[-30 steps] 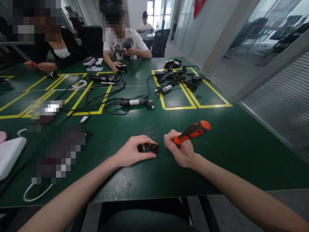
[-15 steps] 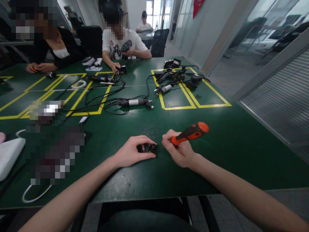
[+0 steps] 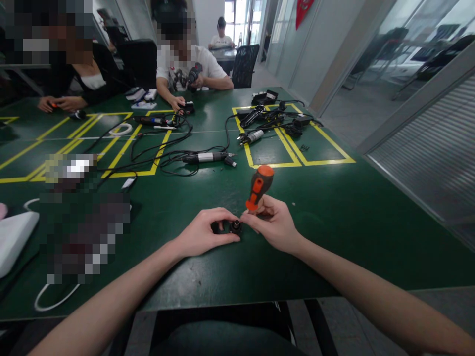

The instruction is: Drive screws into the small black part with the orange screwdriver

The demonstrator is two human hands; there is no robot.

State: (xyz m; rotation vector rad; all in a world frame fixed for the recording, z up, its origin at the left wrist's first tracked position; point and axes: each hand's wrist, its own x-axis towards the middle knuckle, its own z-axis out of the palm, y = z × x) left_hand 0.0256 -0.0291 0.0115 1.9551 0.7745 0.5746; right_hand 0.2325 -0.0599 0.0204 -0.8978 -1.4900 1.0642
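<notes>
My left hand (image 3: 203, 233) rests on the green table (image 3: 334, 212) with its fingers curled round a small black round part (image 3: 235, 227), pinning it in place. My right hand (image 3: 273, 225) grips a screwdriver with an orange and black handle (image 3: 259, 185). The handle stands nearly upright, its tip end pointing down at the black part, and the shaft is hidden behind my fingers. The two hands almost touch over the part.
Power tools and tangled black cables (image 3: 208, 157) lie inside yellow taped boxes farther back. More tools and chargers (image 3: 272, 117) sit at the back right. Two people work across the table at the far left. A white object (image 3: 15, 237) and white cable lie at the left.
My right hand has swung the screwdriver from lying slanted to the right to nearly upright and moved left, up against the black part. My left hand has stayed put.
</notes>
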